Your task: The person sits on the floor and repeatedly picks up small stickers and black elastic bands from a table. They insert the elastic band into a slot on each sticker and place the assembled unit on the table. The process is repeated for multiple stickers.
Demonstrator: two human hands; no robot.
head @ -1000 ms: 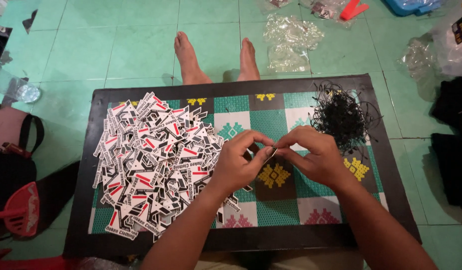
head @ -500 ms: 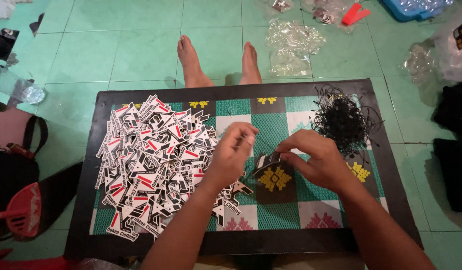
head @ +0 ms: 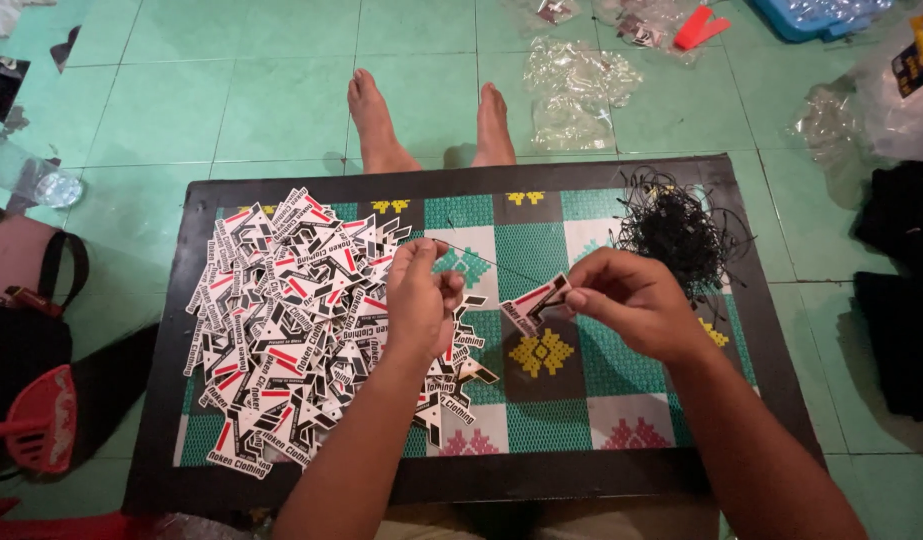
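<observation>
2 hands meet mid-frame: the right hand (head: 636, 305) pinches 1 angular tag (head: 534, 302) while the left hand (head: 421, 300) grips a thin black string (head: 481, 262) taut — tag pile (head: 291, 320) left, string heap (head: 671, 225) upper right, both within reach.

Angular black, white and red card tags (head: 291, 310): stiff paper, slight sheen. Tangle of thin black string loops (head: 671, 228): matt, fibrous. Board with green patterned mat (head: 581, 380): woven, matt; pale green floor tiles (head: 271, 90): smooth, glossy.

Black-white-red tags (head: 281, 320), green-patterned board (head: 581, 225)
</observation>
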